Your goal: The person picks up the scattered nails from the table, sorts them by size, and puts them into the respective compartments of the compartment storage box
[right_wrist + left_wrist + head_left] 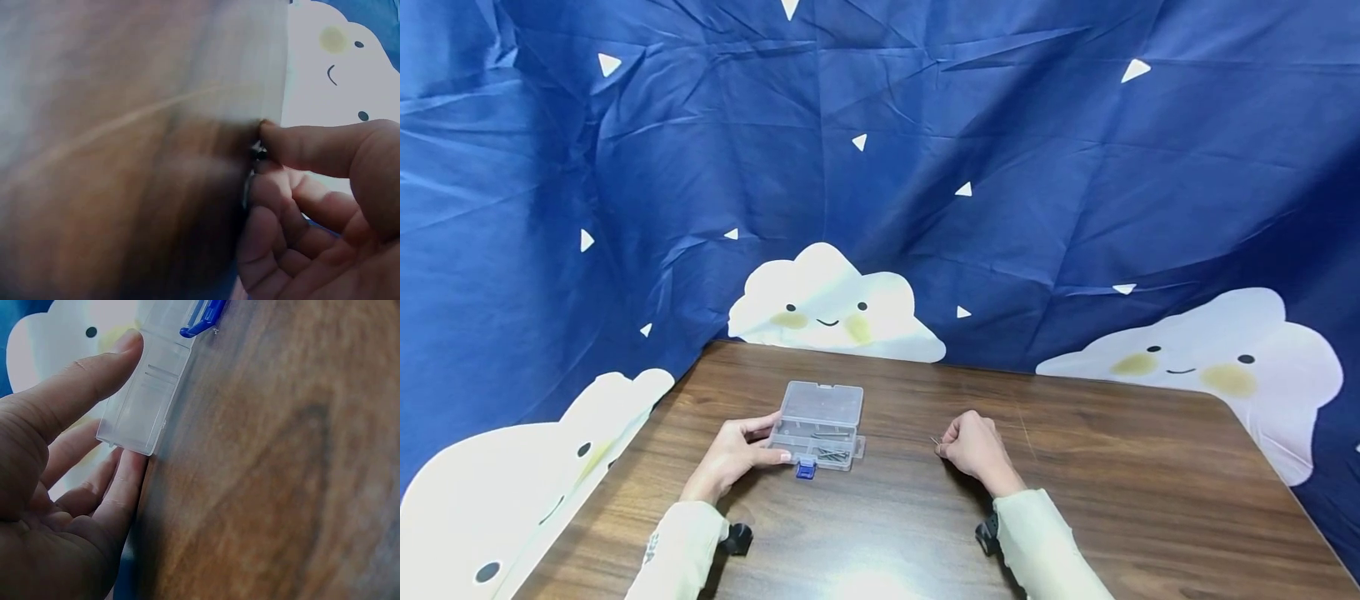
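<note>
A clear plastic compartment box [812, 429] lies on the table with its lid [823, 404] raised at the back. Inside it are several thin metal pieces [832, 455], shaped like screws or nails. My left hand [737, 450] grips the box's left end, thumb at the front and fingers at the back. The left wrist view shows its thumb [94, 375] over the box wall [140, 412]. To the right of the box, my right hand [976, 446] pinches a small screw-like metal piece [936, 440] close over the table. The fingers hide most of that piece.
A blue latch [806, 469] hangs off the box's front edge, and a clear tab [860, 447] sticks out on its right. The brown wooden table [1112, 500] ends at a blue cloth backdrop [887, 192] with white clouds. Black wrist cameras sit at both sleeves.
</note>
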Tool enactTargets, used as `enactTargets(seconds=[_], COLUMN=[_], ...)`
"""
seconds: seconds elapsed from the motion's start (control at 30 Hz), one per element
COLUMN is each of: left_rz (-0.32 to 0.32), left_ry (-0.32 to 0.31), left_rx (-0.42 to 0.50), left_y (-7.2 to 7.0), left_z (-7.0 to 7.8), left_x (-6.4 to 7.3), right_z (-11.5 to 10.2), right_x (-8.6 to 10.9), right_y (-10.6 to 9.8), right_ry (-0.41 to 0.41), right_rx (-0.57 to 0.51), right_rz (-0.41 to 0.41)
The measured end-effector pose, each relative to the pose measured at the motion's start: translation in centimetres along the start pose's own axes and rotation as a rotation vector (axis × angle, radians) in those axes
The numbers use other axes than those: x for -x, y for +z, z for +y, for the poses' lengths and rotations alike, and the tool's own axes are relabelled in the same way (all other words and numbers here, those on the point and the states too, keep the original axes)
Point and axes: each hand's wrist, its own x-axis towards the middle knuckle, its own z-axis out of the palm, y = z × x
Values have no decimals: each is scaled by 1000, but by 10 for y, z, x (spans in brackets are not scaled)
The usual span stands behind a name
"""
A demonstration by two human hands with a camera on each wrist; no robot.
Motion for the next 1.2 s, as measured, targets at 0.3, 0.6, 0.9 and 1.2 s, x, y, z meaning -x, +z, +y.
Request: enactTargets(seconds=[0.3, 0.6, 0.9, 1.2], left_rz=[7, 13, -2, -1], left_ry=[-8, -8, -7, -8], left_rx=[10, 1, -8, 6], left_y=[1, 0, 1, 0], left_z=[-2, 0, -3, 0], left_x=[-1, 1, 1, 0], right_z=[-8, -12, -28, -49], right_x=[0, 4, 2, -2], right_y=[1, -3, 4, 20], right_ry=[-72, -83, -54, -67], right_rx=[93, -49, -357, -567], right_rz=[-144, -89, -20, -61])
